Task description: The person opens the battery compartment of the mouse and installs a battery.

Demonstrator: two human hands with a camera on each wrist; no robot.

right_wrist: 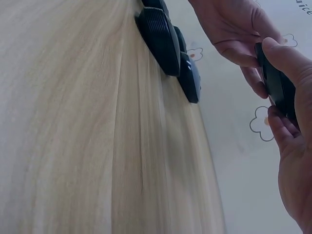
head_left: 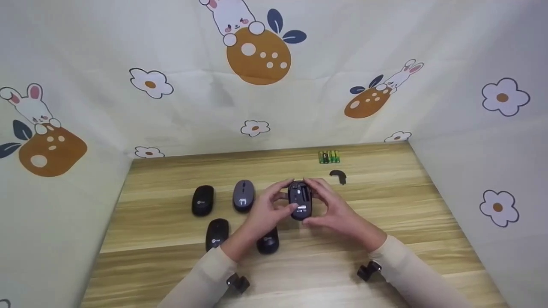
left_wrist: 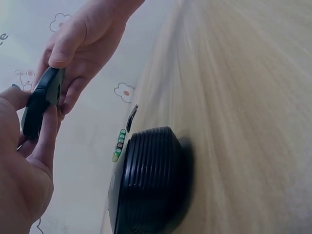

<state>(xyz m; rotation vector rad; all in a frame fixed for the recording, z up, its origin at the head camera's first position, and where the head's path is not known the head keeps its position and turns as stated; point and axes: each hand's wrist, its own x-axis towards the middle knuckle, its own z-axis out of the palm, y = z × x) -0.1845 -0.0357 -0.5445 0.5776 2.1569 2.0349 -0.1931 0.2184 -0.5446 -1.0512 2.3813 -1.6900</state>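
Both hands hold a black computer mouse (head_left: 299,201) above the table, its underside facing up and an uncovered slot showing along its right half. My left hand (head_left: 266,210) grips the left side, thumb on the underside. The right hand (head_left: 336,210) grips the opposite side between thumb and fingers. In the left wrist view the held mouse (left_wrist: 41,102) appears edge-on, off the table. Beyond the right hand lies a curved black battery cover (head_left: 339,176), and behind it a row of several green batteries (head_left: 329,157).
Left of the hands stand a grey mouse (head_left: 243,196), a black mouse (head_left: 203,200) and another black mouse (head_left: 217,233), partly behind the left forearm. One more black mouse (head_left: 268,242) sits beside that forearm. A patterned cloth (head_left: 192,111) walls the wooden table (head_left: 171,175).
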